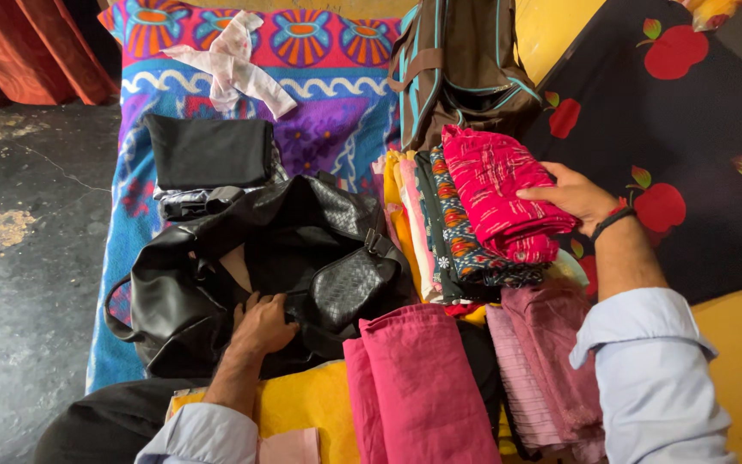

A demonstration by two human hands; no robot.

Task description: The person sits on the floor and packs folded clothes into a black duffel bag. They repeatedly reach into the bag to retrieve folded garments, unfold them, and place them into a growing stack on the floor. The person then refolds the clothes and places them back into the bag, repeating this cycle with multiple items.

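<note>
Here the left hand (261, 325) lies on the black bag (259, 266) at about seven o'clock in the view, palm down with the fingers curled and pressed onto the bag's dark leather near its open mouth; whether they pinch an edge cannot be told. The bag slumps on a bright patterned blanket (337, 94), one strap looping out at nine o'clock. The right hand (576, 198), at about three o'clock, rests on a folded red cloth (500, 193), with the fingers close together and laid flat along its right side and the thumb on top. That red cloth sits on top of a stack of folded clothes (440, 232) standing on edge just right of the bag, in yellow, pink and dark flowered prints. A black band (613, 220) circles the right wrist, and both arms wear pale blue sleeves. At six o'clock, folded pink cloths (423, 387) lie near the stack. At eleven o'clock a folded black garment (209, 150) rests on the blanket, and a crumpled white cloth (233, 64) lies beyond it. At twelve o'clock a brown bag with blue stripes (461, 64) stands upright behind the stack. A dark sheet with red apples (689, 129) spreads at two o'clock.
</note>
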